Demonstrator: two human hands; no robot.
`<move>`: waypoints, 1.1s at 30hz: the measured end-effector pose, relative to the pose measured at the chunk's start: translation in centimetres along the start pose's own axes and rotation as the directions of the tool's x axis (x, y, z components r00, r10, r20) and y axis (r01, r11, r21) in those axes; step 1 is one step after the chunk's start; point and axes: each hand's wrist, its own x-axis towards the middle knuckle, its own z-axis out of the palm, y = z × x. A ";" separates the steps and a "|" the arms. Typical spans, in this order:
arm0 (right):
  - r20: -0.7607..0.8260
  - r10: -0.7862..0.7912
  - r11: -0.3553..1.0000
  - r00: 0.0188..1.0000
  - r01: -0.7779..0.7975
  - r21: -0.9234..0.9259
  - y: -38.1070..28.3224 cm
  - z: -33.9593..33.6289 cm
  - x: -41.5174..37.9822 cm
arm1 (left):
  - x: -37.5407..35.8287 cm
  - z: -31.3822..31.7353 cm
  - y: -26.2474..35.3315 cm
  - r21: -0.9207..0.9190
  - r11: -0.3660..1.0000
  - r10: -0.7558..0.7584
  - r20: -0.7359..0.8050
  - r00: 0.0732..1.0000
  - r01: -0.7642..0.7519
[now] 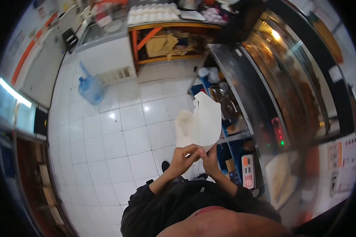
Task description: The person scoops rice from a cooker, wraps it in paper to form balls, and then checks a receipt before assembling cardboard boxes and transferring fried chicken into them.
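In front of my body I hold a white folded sheet of stiff paper (209, 120), with a cut, angled top edge and an off-white, shaded panel on its left side. My left hand (183, 160) is closed, its fingers pinching the bottom edge of the paper. Right beside it, my right hand (209, 160) grips the lower right part, the thumb pressed over the edge toward the left fingers. The two hands meet at the paper's lower end. Some fingers of my right hand are hidden behind the paper.
On my right stands a lit glass display cabinet (300, 79), with shelves of goods beneath. A scale (248, 170) sits by it. A blue water bottle (91, 91) stands on the tiled floor (103, 138). Ahead, egg trays (152, 15) lie on an orange-framed table (170, 26).
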 end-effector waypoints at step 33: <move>-0.932 -0.362 0.853 -0.025 -0.411 -0.321 -2.6 -42.2 -38.8 | 5.4 27.9 4.0 0.129 0.921 0.367 0.024 0.930 -0.367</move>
